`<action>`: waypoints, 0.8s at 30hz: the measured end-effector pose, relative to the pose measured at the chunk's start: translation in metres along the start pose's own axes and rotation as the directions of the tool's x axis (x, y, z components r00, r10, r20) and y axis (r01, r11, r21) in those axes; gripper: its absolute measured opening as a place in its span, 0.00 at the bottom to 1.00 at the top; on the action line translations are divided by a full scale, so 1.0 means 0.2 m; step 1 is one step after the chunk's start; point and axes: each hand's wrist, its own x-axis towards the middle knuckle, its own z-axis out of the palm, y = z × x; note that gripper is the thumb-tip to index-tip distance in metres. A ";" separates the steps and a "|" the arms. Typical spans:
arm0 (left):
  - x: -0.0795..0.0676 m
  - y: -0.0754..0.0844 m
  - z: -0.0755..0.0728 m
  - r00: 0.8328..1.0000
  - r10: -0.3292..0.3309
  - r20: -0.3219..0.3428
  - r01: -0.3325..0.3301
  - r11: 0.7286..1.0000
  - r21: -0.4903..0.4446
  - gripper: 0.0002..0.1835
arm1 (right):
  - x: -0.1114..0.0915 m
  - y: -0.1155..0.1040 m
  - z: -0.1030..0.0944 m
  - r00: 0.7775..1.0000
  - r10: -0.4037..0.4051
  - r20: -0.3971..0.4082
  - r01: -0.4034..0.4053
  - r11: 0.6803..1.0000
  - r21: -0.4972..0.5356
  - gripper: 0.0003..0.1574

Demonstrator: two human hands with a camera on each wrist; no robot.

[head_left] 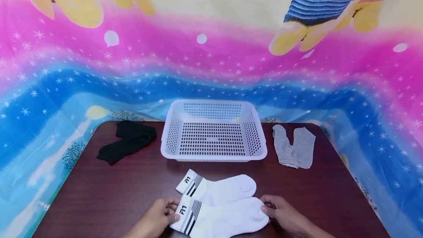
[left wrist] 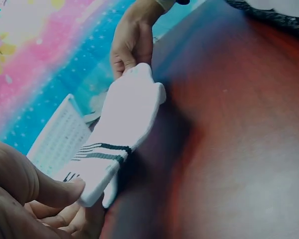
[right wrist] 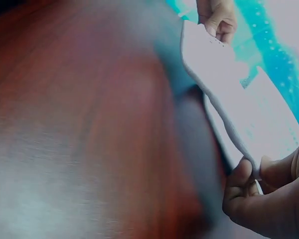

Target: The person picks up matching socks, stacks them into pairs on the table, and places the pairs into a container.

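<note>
Two white socks with black stripes and a small black mark at the cuff lie one in front of the other in the head view. My left hand point(head_left: 157, 214) pinches the near white sock point(head_left: 228, 217) at its striped cuff, thumb on top. At its toe end, my right hand point(head_left: 281, 212) pinches the same sock between thumb and fingers. The sock stretches between both hands, held above the table in the wrist views. Just behind it rests the far white sock point(head_left: 228, 187), partly overlapped by the near one.
A white plastic basket point(head_left: 213, 158) with perforated sides stands at the back middle of the dark wooden table point(head_left: 99, 197). Black socks point(head_left: 130, 141) lie left of it, grey socks point(head_left: 294, 150) right of it. A printed cloth point(head_left: 205, 61) hangs behind and along the sides.
</note>
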 end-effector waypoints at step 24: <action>0.31 0.08 -0.07 0.930 -0.009 -0.368 0.094 0.972 0.214 0.12 | 0.25 -0.19 -0.05 0.949 0.106 -0.298 -0.142 0.985 -0.101 0.17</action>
